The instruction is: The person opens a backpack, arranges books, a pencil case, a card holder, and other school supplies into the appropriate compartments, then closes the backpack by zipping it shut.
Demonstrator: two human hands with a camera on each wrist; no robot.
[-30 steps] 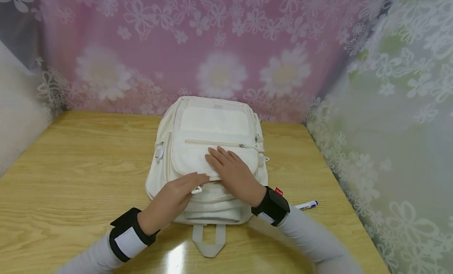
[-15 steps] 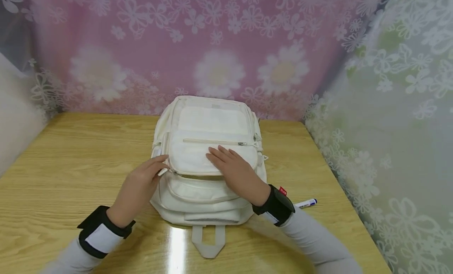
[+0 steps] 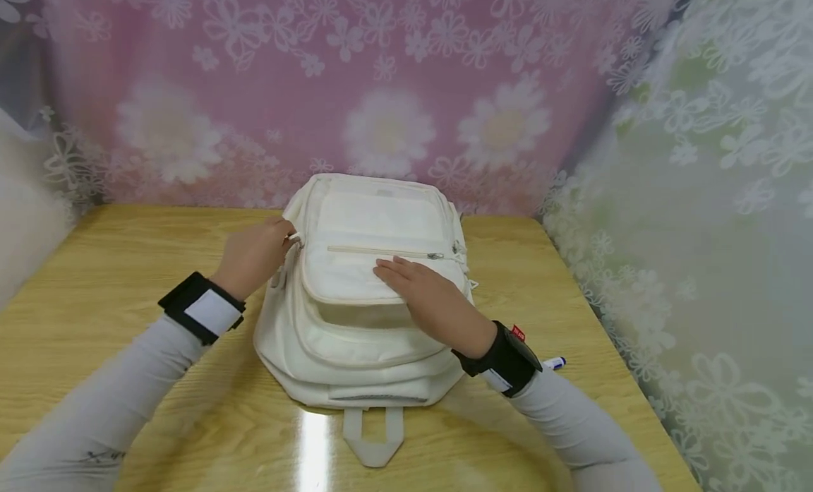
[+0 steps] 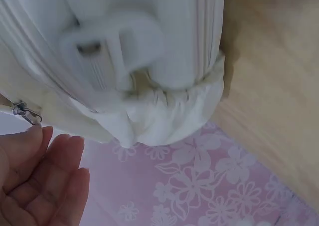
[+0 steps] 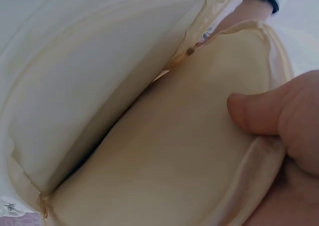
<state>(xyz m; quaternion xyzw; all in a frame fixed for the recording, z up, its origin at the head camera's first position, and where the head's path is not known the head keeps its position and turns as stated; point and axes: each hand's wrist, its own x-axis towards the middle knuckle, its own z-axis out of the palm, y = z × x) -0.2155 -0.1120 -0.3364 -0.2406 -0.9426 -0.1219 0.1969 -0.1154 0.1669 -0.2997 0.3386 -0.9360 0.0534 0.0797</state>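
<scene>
A cream-white backpack point(image 3: 381, 213) lies on the table with its top handle point(image 3: 373, 453) toward me. At its far left side my left hand point(image 3: 250, 255) pinches a zipper pull point(image 4: 33, 117) between thumb and index finger. The other fingers of that hand are loosely curled. My right hand point(image 3: 441, 305) holds the edge of the front pocket flap point(image 5: 159, 156). In the right wrist view its thumb point(image 5: 259, 111) lies on the inner lining and the fingers pass behind. The pocket gapes along its zipped edge; its depth is dark.
A white marker with a blue cap point(image 3: 555, 363) lies on the wooden table point(image 3: 159, 421) beside the right wrist, partly hidden by the arm. Pink flowered cloth point(image 3: 286, 90) hangs behind the table, and a pale flowered one point(image 3: 718, 266) borders the right side.
My left hand has drawn the zipper pull from the front middle round the corner and up the left side. The pocket gapes wider. My right hand stays at the flap.
</scene>
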